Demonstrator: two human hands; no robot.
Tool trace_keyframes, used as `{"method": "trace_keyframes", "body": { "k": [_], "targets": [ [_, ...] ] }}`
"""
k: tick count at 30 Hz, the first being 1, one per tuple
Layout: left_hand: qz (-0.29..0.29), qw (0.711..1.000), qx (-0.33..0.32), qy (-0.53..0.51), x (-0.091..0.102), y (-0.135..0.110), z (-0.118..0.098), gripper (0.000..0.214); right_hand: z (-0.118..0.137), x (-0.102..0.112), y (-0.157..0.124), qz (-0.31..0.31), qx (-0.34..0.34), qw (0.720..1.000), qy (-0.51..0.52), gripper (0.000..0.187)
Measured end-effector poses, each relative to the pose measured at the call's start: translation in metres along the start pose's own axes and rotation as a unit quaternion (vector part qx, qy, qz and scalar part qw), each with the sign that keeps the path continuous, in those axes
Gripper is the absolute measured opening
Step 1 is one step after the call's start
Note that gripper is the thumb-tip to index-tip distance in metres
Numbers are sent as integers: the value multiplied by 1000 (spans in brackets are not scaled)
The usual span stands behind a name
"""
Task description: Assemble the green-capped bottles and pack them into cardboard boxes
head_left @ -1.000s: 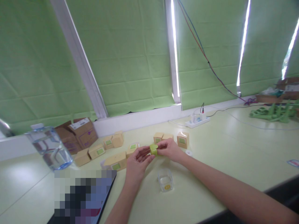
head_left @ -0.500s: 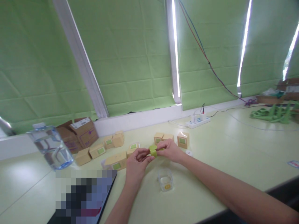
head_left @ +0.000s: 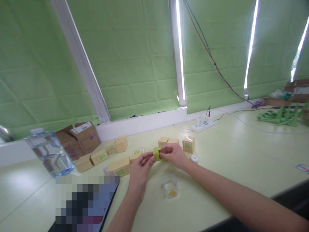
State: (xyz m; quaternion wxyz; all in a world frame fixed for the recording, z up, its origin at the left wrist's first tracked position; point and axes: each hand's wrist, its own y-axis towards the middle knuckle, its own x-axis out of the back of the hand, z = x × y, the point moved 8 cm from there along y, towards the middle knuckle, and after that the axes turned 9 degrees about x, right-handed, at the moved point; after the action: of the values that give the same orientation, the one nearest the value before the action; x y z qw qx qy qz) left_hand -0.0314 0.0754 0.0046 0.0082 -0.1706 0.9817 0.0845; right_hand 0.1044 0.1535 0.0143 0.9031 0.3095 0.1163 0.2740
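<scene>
A small yellow-green band [head_left: 156,154], bent into a curve, is held up above the table between my two hands. My left hand [head_left: 143,162] pinches its left side with thumb and fingers. My right hand [head_left: 174,154] grips the right side, its fingertips partly hidden behind or inside the band. Below the hands a clear plastic box [head_left: 171,186] stands on the table, with a yellow oval mark on its front. A white round piece [head_left: 194,158] lies just beyond my right wrist.
Several tan cartons [head_left: 119,168] with green labels stand left of and behind my hands. At left are a large water bottle [head_left: 51,154], a brown cardboard box [head_left: 85,137] and a dark-edged screen [head_left: 89,206]. A power strip [head_left: 204,126] lies at the back, green plastic parts [head_left: 277,116] far right.
The band has turned between my fingers and now shows a flatter, broader side. Both hands keep hold of it in nearly the same place; the view has shifted slightly.
</scene>
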Motion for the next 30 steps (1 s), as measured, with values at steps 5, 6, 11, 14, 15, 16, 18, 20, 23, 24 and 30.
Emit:
{"method": "trace_keyframes", "body": {
  "k": [5, 6, 11, 14, 15, 16, 18, 20, 23, 24, 30],
  "targets": [
    [-5, 1000, 11, -2, 2, 0, 1, 40, 14, -1, -2, 24, 35, 997, -72, 31],
    [-3, 1000, 11, 1, 2, 0, 1, 39, 15, -1, -2, 31, 41, 996, -78, 30],
    [-4, 1000, 12, 13, 1, -1, 1, 36, 18, 0, -2, 37, 70, 991, -108, 26],
    [-14, 1000, 15, 6, 3, -1, 4, 36, 20, -1, -2, 37, 84, 989, -112, 23],
    [-17, 1000, 16, -3, 3, 0, 4, 37, 20, -2, -1, 36, 85, 990, -109, 23],
    [-17, 1000, 18, -16, 4, 0, 5, 38, 20, -3, -1, 35, 83, 991, -104, 22],
    [-10, 998, 24, -50, 2, 0, 6, 40, 19, -3, 0, 28, 74, 992, -94, 21],
    [5, 996, 26, -85, 0, 1, 6, 41, 17, -3, 1, 23, 70, 993, -95, 19],
    [21, 996, 25, -89, -2, 1, 6, 37, 15, -2, 2, 32, 74, 991, -106, 17],
    [25, 997, 26, -73, -3, 0, 6, 35, 14, -2, 2, 35, 73, 991, -107, 17],
    [35, 998, 22, 41, -11, -2, 4, 32, 10, 3, 1, 45, 36, 994, -91, 24]
  ]
}}
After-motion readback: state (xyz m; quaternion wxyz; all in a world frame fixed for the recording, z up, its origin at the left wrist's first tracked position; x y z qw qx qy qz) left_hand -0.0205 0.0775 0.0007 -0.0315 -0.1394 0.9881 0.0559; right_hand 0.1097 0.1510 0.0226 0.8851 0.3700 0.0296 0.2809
